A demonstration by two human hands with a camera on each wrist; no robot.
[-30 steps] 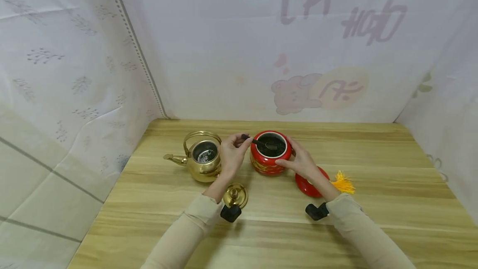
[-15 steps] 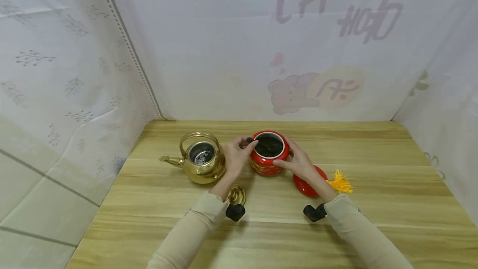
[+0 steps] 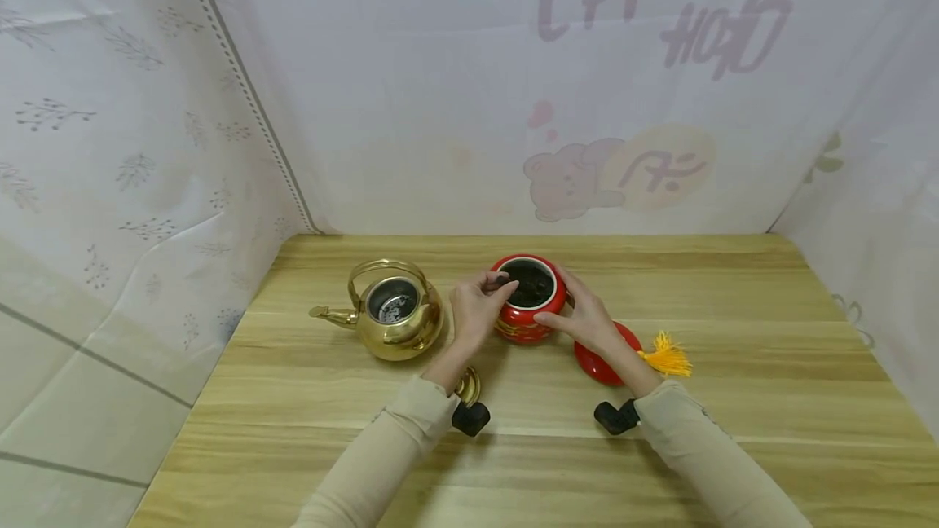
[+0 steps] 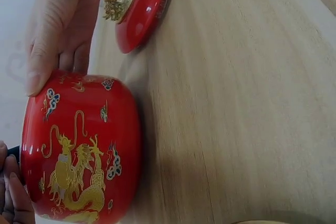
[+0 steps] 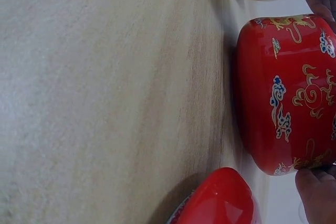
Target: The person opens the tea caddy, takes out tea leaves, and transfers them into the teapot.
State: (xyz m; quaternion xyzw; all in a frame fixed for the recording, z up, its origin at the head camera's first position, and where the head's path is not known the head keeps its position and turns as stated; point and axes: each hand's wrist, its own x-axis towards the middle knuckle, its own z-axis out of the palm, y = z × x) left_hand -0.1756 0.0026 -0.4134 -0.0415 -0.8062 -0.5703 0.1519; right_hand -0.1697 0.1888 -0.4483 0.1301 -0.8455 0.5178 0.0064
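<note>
In the head view a red jar (image 3: 522,320) with a white inner rim and dark contents stands on the table. A gold dragon decorates its side (image 4: 84,150) in the left wrist view. My right hand (image 3: 587,318) grips the jar's right side, thumb at the front and fingers behind. At the left rim my left hand (image 3: 475,308) pinches the black handle of a small scoop (image 3: 502,279), whose lower end is hidden in the jar. Left of this hand sits a gold kettle (image 3: 399,341), uncovered, with bright flecks inside its metal interior.
The kettle's gold lid (image 3: 471,386) lies partly behind the left forearm. A red lid (image 3: 596,363) with a yellow tassel (image 3: 667,355) lies under the right wrist. Black mounts (image 3: 469,418) sit at both wrists. A patterned cloth hangs behind the wooden table (image 3: 734,430).
My left hand has shifted right, over the jar's left rim, and the scoop's end has sunk from sight into the dark contents. The right hand keeps its hold. The view has turned slightly.
</note>
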